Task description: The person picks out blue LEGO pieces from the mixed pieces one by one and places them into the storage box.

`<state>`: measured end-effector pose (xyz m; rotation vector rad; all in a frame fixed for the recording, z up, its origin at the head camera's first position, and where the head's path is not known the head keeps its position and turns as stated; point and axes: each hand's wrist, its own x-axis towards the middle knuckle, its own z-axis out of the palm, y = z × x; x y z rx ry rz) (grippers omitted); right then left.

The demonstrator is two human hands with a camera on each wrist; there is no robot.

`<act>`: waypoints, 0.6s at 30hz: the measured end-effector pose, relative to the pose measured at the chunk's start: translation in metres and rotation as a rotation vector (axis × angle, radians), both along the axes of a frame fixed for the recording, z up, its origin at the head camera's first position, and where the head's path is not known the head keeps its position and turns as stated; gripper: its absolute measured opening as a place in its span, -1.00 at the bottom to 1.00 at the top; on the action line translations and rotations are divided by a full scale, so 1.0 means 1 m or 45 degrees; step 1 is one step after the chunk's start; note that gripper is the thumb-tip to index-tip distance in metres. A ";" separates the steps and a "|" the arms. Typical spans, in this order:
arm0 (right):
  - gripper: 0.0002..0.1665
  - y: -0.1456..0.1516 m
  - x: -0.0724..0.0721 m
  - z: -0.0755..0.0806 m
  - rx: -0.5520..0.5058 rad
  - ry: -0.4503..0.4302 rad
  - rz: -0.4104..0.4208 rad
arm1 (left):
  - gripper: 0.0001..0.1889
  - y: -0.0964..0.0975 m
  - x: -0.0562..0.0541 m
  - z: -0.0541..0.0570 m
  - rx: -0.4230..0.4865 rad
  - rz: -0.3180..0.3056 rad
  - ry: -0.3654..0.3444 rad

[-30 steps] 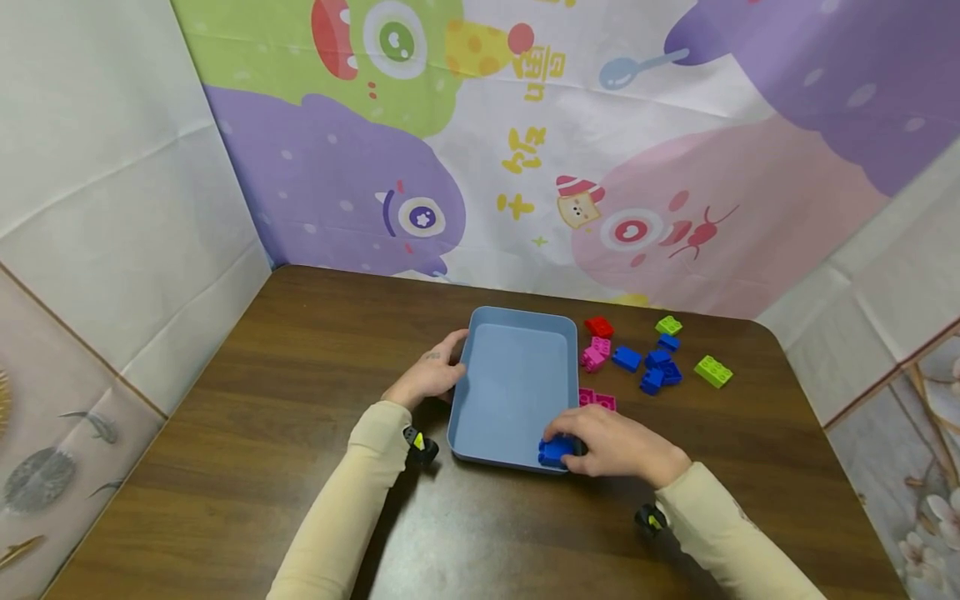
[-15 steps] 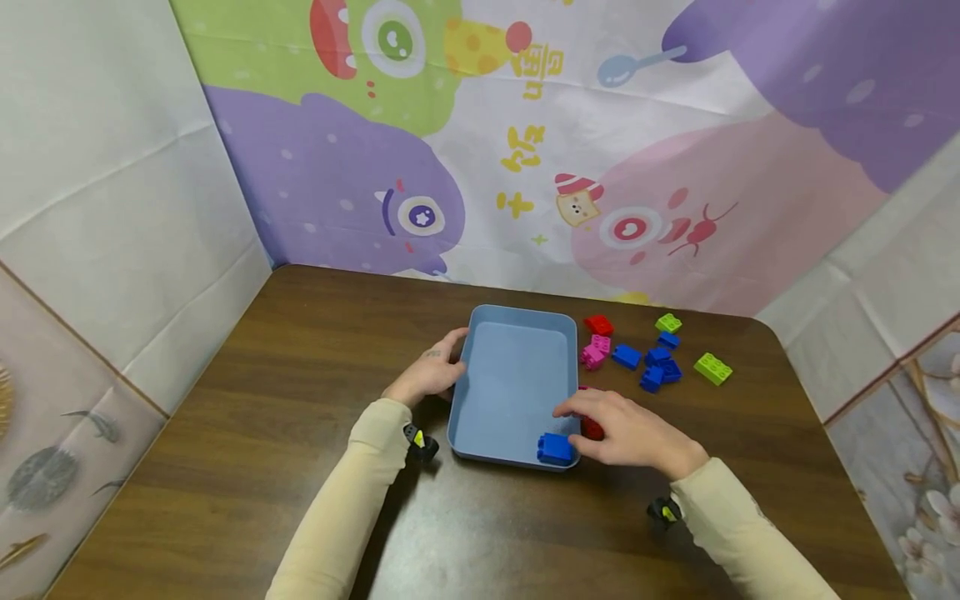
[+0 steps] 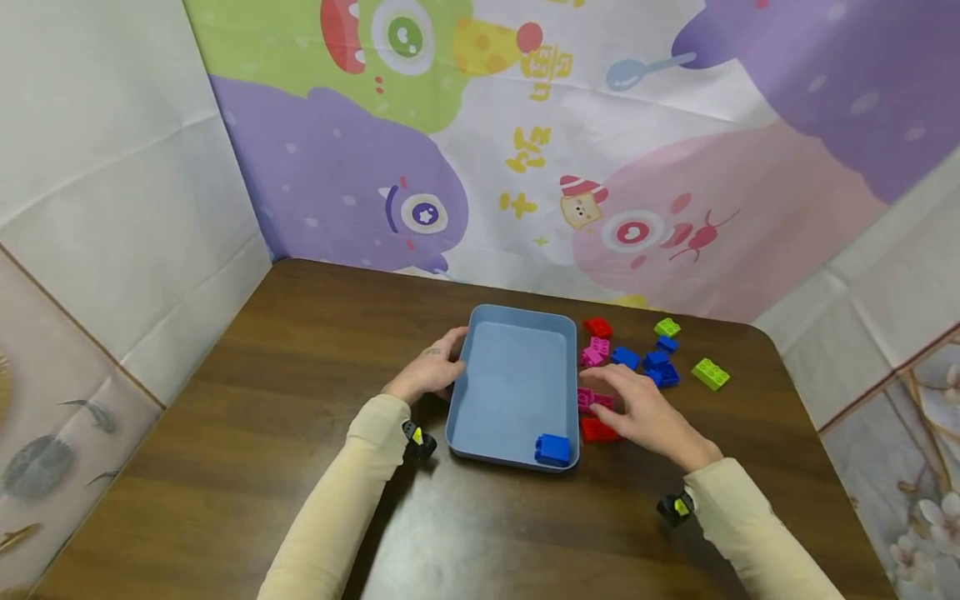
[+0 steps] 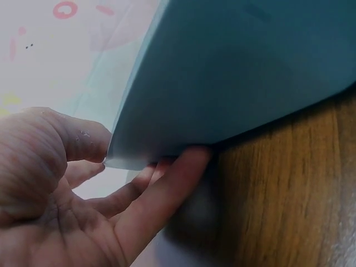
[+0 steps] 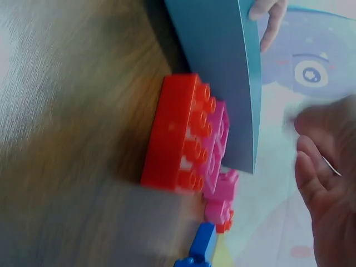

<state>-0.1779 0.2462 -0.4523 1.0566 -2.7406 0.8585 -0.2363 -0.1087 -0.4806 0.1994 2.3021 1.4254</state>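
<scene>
A blue-grey tray [image 3: 517,375] lies on the table, and my left hand [image 3: 429,371] holds its left wall. In the left wrist view, the thumb is at the tray's rim and the fingers [image 4: 161,200] reach against its outer side. A blue toy brick [image 3: 552,450] sits in the tray's near right corner. My right hand [image 3: 645,412], holding nothing, hovers right of the tray with thumb and fingers apart. Below and beside it lie pink bricks [image 3: 586,400] and a red brick [image 5: 169,133], partly hidden by the hand in the head view.
Farther back, right of the tray, are another red brick [image 3: 597,327], small pink bricks [image 3: 595,352] and several blue bricks [image 3: 658,362]. Two lime-green bricks [image 3: 710,374] lie farthest right. A patterned cloth [image 3: 517,167] hangs behind the wooden table [image 3: 315,333].
My right hand has let go of the blue brick in the tray corner, then moved right and away, out over the pink bricks. The left hand stays on the tray.
</scene>
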 end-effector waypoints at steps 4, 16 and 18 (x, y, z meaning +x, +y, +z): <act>-0.21 0.012 -0.006 -0.002 -0.014 0.098 -0.150 | -0.28 0.001 -0.003 0.004 -0.001 -0.010 0.015; -0.27 0.058 -0.027 -0.022 0.088 0.198 -0.348 | -0.28 0.002 -0.002 0.002 -0.011 0.006 -0.002; -0.28 0.062 -0.027 -0.023 0.115 0.164 -0.368 | -0.28 0.002 -0.001 0.002 -0.012 0.006 -0.005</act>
